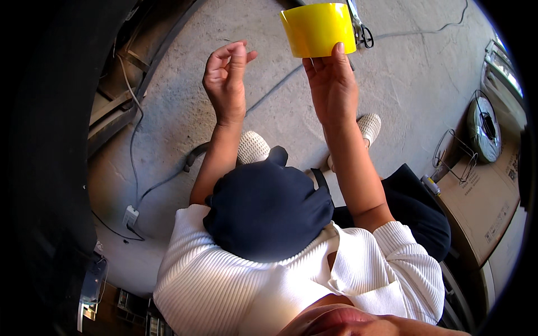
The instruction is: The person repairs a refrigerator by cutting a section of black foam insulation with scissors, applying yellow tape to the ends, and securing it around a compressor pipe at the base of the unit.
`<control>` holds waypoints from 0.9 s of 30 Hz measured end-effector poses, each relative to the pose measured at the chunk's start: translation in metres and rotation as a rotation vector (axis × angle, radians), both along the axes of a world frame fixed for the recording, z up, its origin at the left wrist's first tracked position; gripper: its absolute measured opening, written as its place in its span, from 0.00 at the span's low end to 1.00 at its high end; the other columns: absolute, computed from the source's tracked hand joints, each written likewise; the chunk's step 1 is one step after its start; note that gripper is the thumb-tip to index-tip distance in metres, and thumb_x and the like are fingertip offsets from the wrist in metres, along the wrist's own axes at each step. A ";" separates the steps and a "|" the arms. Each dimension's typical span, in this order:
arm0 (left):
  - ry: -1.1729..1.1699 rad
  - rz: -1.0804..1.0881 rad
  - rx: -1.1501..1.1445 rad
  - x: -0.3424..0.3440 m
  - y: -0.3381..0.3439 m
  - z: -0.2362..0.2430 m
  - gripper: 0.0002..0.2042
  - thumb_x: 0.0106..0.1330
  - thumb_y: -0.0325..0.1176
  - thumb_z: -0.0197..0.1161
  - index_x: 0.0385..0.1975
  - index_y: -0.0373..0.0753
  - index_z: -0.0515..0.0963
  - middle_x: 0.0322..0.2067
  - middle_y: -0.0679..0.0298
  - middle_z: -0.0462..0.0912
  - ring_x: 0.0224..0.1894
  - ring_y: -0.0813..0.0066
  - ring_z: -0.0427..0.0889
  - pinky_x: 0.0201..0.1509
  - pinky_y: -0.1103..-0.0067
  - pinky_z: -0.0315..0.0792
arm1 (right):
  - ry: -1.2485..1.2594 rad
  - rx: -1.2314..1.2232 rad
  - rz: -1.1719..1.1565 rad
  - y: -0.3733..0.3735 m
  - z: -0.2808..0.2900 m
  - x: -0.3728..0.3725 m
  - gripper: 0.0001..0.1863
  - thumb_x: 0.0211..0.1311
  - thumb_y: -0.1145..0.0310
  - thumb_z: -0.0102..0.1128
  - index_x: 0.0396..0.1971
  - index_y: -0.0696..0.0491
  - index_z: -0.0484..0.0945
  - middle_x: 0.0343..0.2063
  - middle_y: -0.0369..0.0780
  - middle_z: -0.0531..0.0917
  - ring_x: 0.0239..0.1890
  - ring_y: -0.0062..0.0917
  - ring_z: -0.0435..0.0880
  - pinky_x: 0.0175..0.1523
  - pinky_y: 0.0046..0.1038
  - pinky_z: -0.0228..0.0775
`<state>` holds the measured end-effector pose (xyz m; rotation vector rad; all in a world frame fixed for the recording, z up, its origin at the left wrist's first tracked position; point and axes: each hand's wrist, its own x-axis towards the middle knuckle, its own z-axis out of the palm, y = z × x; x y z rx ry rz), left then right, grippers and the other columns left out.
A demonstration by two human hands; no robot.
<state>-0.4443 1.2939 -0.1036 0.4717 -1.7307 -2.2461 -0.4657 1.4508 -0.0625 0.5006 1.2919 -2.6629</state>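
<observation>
My right hand (333,89) grips a wide roll of bright yellow tape (316,28), held upright at the upper middle of the view with the thumb on its near face. Black-handled scissors (366,35) show just behind the roll, partly hidden by it. Left of the roll, apart from it, my left hand (226,84) is raised, its fingers curled and thumb against the index finger; whatever may be between them is too small to make out. A dark navy fabric bulk (263,213) fills the middle below both hands, in front of my white ribbed top.
Grey cables (272,92) cross the concrete floor (403,78), with a white power strip (130,215) at lower left. A dark metal frame (112,112) lines the left. Cardboard (476,207), a wrapped coil (483,129) and a wire stand (455,157) are at right.
</observation>
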 end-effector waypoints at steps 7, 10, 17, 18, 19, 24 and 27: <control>-0.021 -0.036 0.048 0.010 -0.001 0.003 0.07 0.66 0.24 0.60 0.41 0.35 0.75 0.45 0.58 0.78 0.43 0.75 0.79 0.51 0.76 0.77 | -0.090 -0.054 -0.021 0.001 -0.012 0.001 0.20 0.71 0.53 0.48 0.51 0.53 0.71 0.49 0.36 0.78 0.53 0.22 0.75 0.59 0.29 0.64; -0.035 -0.049 0.043 0.012 0.000 0.012 0.09 0.66 0.25 0.60 0.45 0.34 0.75 0.48 0.58 0.77 0.42 0.75 0.80 0.50 0.79 0.77 | -0.158 -0.109 -0.004 0.004 -0.026 0.003 0.19 0.71 0.53 0.48 0.50 0.51 0.71 0.48 0.35 0.78 0.51 0.22 0.75 0.56 0.28 0.64; -0.208 -0.219 -0.275 0.024 -0.010 0.008 0.16 0.66 0.25 0.60 0.53 0.34 0.75 0.49 0.58 0.78 0.39 0.79 0.81 0.45 0.84 0.75 | -0.364 -0.231 0.018 0.010 -0.051 0.006 0.18 0.71 0.52 0.47 0.48 0.51 0.72 0.41 0.33 0.81 0.43 0.21 0.77 0.48 0.25 0.69; -0.191 -0.215 -0.336 0.025 -0.007 0.008 0.16 0.65 0.25 0.61 0.53 0.35 0.75 0.49 0.58 0.78 0.38 0.80 0.81 0.45 0.84 0.75 | -0.378 -0.255 0.027 0.012 -0.056 0.007 0.18 0.71 0.52 0.46 0.48 0.51 0.71 0.41 0.33 0.81 0.42 0.20 0.77 0.47 0.25 0.69; -0.173 -0.212 -0.397 0.025 -0.005 0.008 0.16 0.65 0.25 0.61 0.53 0.35 0.76 0.49 0.58 0.79 0.38 0.80 0.81 0.44 0.84 0.75 | -0.396 -0.286 0.033 0.013 -0.061 0.007 0.18 0.71 0.52 0.46 0.47 0.51 0.71 0.40 0.33 0.80 0.41 0.20 0.77 0.45 0.24 0.70; -0.060 -0.217 -0.568 0.024 0.005 0.016 0.19 0.62 0.26 0.64 0.53 0.37 0.75 0.50 0.55 0.79 0.39 0.72 0.83 0.42 0.79 0.78 | -0.474 -0.374 0.052 0.020 -0.079 0.008 0.17 0.71 0.52 0.47 0.46 0.50 0.73 0.36 0.33 0.79 0.37 0.20 0.76 0.41 0.22 0.71; -0.094 -0.240 -0.577 0.025 0.010 0.010 0.21 0.62 0.26 0.64 0.56 0.36 0.73 0.52 0.55 0.78 0.42 0.70 0.83 0.44 0.78 0.78 | -0.501 -0.328 0.089 0.026 -0.093 0.012 0.18 0.71 0.50 0.44 0.46 0.49 0.72 0.36 0.33 0.79 0.36 0.19 0.76 0.41 0.21 0.71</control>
